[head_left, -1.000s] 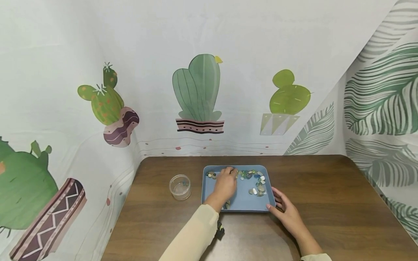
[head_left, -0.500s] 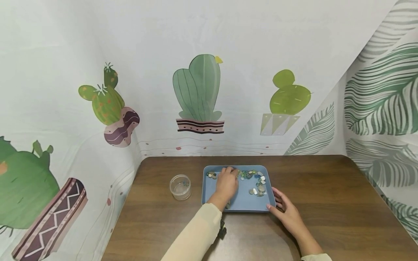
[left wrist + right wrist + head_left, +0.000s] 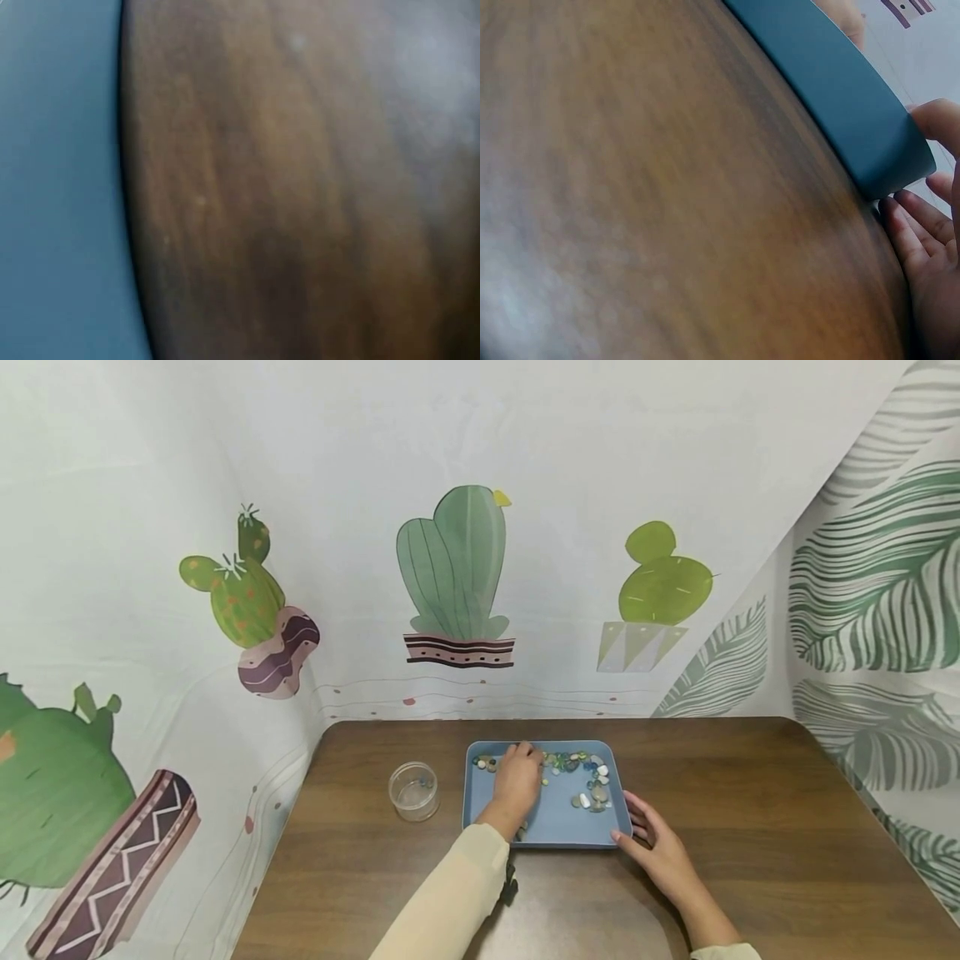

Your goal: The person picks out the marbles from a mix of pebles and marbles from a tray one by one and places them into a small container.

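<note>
In the head view, the left hand (image 3: 517, 779) reaches into the blue tray (image 3: 547, 827) on the brown table (image 3: 750, 827), its fingertips down among the pebbles and glass beads (image 3: 573, 762) strung along the tray's far edge; whether it has pinched one cannot be told from here, since the back of the hand hides the fingers. The right hand (image 3: 658, 847) lies relaxed with its fingers against the tray's near right corner. One clear round jar (image 3: 414, 790) stands just left of the tray and seems to hold only a couple of small beads, so the sorting looks barely begun, with a few dozen stones left in the tray, too small to count exactly. The left wrist view is blurred, showing only tray and table surface. The right wrist view shows loose fingers (image 3: 919, 232) touching the tray's corner (image 3: 889, 161).
</note>
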### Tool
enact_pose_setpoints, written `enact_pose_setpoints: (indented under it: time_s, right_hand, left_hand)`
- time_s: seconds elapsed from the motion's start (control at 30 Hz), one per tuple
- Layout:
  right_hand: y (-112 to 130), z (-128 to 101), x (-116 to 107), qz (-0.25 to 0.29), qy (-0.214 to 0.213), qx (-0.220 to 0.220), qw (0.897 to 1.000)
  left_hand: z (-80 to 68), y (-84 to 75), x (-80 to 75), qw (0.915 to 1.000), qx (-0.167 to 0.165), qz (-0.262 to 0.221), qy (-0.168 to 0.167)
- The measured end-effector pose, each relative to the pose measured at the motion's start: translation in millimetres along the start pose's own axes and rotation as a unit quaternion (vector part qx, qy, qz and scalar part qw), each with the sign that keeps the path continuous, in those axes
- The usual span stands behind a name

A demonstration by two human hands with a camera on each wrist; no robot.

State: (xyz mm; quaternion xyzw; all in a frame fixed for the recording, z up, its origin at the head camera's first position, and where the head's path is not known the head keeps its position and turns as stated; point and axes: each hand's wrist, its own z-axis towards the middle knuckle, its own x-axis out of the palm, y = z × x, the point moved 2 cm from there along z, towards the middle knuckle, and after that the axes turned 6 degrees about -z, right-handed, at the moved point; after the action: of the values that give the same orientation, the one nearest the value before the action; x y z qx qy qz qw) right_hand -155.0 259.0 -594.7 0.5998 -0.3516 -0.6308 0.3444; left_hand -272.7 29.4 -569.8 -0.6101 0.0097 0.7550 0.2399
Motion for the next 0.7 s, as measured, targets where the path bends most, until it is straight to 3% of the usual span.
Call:
enact_pose_setpoints:
  time_s: [0.7]
  right_hand:
    - [-4.2, -0.1, 1.7, 0.004, -0.002, -0.009, 1.000]
  left_hand:
    - [2.3, 1.8, 3.0, 0.9986, -0.032, -0.038, 0.016]
